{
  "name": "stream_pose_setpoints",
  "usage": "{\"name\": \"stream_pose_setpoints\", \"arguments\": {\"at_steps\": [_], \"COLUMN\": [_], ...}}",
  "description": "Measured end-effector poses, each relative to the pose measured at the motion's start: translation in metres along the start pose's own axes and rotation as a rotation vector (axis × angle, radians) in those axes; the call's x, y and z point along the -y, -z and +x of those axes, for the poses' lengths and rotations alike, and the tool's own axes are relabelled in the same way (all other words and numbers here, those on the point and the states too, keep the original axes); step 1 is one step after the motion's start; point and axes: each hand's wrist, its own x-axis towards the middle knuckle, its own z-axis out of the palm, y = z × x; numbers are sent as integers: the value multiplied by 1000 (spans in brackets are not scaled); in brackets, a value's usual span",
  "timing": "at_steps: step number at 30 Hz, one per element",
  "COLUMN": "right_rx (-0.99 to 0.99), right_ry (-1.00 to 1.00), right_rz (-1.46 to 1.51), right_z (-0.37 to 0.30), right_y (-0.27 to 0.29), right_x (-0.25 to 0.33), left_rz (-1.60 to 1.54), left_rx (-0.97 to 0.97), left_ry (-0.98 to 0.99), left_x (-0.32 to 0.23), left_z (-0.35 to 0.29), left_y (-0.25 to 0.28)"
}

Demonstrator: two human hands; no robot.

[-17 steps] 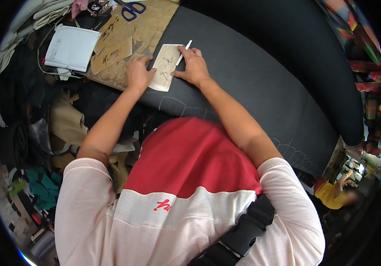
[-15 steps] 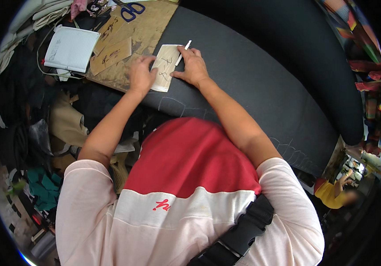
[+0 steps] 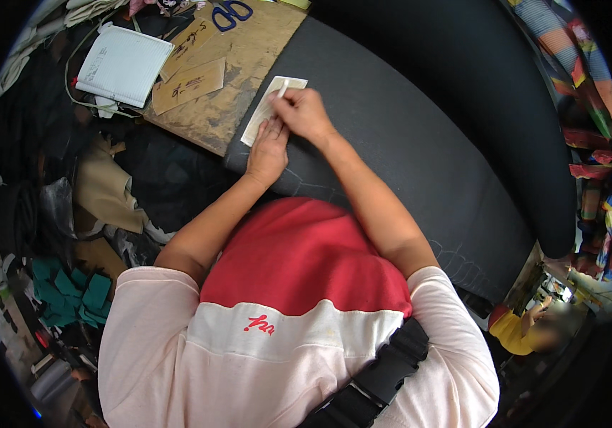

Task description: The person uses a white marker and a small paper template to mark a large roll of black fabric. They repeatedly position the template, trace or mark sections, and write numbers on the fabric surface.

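1. A crowded workshop seen from above: a tabletop [image 3: 249, 64] of worn brown board carries a large sheet of black material [image 3: 420, 143], which drapes over its near edge toward the person. Fabric scraps and offcuts pile up on the floor to the person's left.

2. The pale card template [image 3: 263, 107] lies flat on the black material, right at that sheet's left edge where it meets the bare board. It probably sits there so its outline can be traced onto the dark surface.

3. The left hand [image 3: 269, 146] rests palm down, fingers spread, on the near end of the template. It appears to be pressing the card so it cannot slide.

4. The right hand [image 3: 302, 110] is closed around a small white marker [image 3: 282, 88], possibly chalk, with its tip at the template's far edge. The two hands are just beside each other, close to touching.

5. Beyond the template, on the bare board, lie two brown card patterns [image 3: 188, 82]. A white ridged pad [image 3: 124, 64] sits further left, and blue-handled scissors [image 3: 231, 13] lie at the far edge, all kept off the black sheet.

6. Green fabric pieces [image 3: 70, 292] lie well away from the template, low on the person's left.
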Motion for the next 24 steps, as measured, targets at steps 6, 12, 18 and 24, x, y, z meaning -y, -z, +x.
{"name": "stream_pose_setpoints", "arguments": {"at_steps": [6, 12, 18, 24], "right_rx": [222, 39, -327, -544], "right_ry": [286, 78, 89, 48], "right_rz": [-297, -316, -290, -254], "right_z": [-3, 30, 68, 34], "right_y": [-41, -28, 4, 30], "right_x": [10, 1, -12, -25], "left_rz": [-305, -58, -85, -174], "left_rx": [-41, 47, -33, 282], "left_ry": [234, 42, -6, 94], "left_x": [3, 3, -2, 20], "left_z": [-5, -1, 22, 58], "left_y": [-11, -3, 24, 46]}}
